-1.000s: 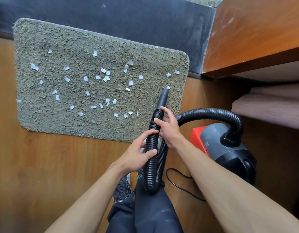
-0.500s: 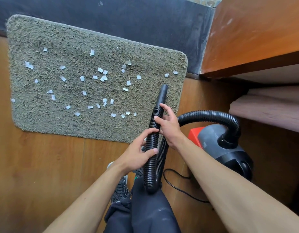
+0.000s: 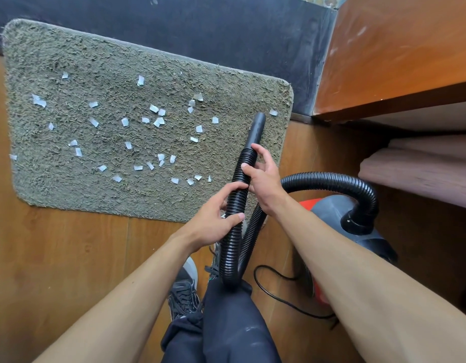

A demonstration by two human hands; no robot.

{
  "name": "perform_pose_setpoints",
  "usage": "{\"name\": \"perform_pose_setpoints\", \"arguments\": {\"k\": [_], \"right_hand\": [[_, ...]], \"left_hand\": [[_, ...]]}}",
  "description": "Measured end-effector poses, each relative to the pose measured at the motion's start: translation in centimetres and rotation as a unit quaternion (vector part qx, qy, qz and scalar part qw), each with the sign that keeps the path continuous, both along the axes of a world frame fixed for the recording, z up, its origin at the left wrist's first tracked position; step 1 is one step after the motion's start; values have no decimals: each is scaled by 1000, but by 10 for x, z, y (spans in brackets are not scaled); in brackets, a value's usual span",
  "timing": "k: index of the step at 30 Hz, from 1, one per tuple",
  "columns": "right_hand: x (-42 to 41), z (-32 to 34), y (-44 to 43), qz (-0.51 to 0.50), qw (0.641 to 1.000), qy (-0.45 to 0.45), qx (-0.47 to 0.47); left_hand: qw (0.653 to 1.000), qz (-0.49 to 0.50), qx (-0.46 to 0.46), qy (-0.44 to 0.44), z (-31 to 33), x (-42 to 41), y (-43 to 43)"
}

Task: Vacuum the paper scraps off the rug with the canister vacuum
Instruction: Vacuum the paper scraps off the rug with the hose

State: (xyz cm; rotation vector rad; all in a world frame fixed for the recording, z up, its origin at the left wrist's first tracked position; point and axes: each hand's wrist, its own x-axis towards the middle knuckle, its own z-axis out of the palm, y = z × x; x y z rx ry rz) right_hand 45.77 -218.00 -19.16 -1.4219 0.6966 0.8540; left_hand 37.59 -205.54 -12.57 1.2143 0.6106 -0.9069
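Note:
A grey-green shaggy rug (image 3: 69, 184) lies on the wooden floor, strewn with several small white paper scraps (image 3: 158, 121). The black ribbed vacuum hose (image 3: 233, 231) loops from the red and grey canister (image 3: 328, 208) at the right. My left hand (image 3: 213, 218) grips the hose low down. Just above it, my right hand (image 3: 263, 176) holds the hose below the smooth black nozzle (image 3: 256, 128). The nozzle tip points over the rug's right end, beside a scrap (image 3: 272, 112).
A wooden cabinet (image 3: 396, 53) stands at the upper right with a shelf and pink cloth (image 3: 420, 169) under it. A dark wall base (image 3: 200, 30) runs behind the rug. The black power cord (image 3: 279, 297) trails on the floor by my shoe (image 3: 184, 294).
The nozzle has moved farther over the rug's right end, toward the back. Both hands keep their hold on the hose.

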Motion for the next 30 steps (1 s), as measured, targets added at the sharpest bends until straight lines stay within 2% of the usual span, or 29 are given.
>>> {"name": "perform_pose_setpoints", "arguments": {"k": [13,19,30], "right_hand": [[17,4,-20,-40,998,5,-38],[24,12,-13,-4,999,19,-28],[23,22,38,89,996,19,8]], "left_hand": [[996,-62,39,-45,-1,23,-13],[996,-58,49,-39,6,26,-10],[999,42,28,5,22,6,23]]}}
